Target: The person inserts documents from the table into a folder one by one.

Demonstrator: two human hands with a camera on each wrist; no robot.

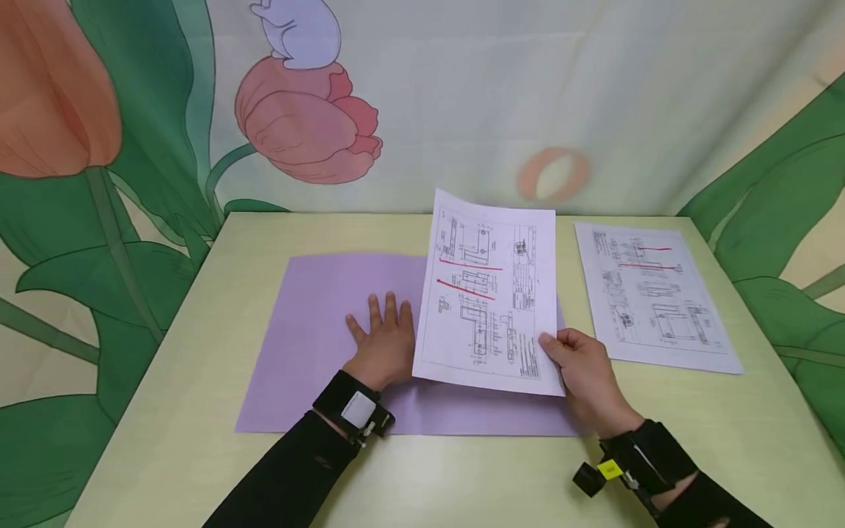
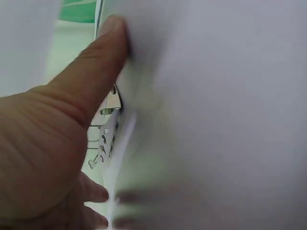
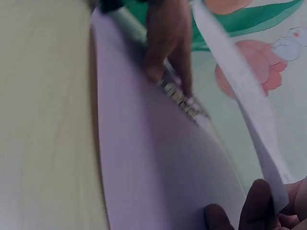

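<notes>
My left hand point(image 1: 386, 348) lies with spread fingers on a large light-purple sheet point(image 1: 323, 323). In the left wrist view, its thumb point(image 2: 96, 67) extends along a pale, blurred surface. My right hand point(image 1: 584, 370) pinches the lower right edge of a printed technical drawing point(image 1: 528, 323), thumb on the front. Two red lines cross this drawing, which is raised and tilted above the purple sheet. In the right wrist view, the held paper point(image 3: 249, 100) is seen nearly edge-on. A narrow strip with blocky marks point(image 3: 180, 96) beside the left fingers is too blurred to identify.
Another printed drawing point(image 1: 634, 293), also with red lines, lies on the right side of the pale wood-look table point(image 1: 482, 477). Behind the table hangs a curtain point(image 1: 462, 110) patterned with flowers. Dark camera straps point(image 1: 650, 455) circle both wrists.
</notes>
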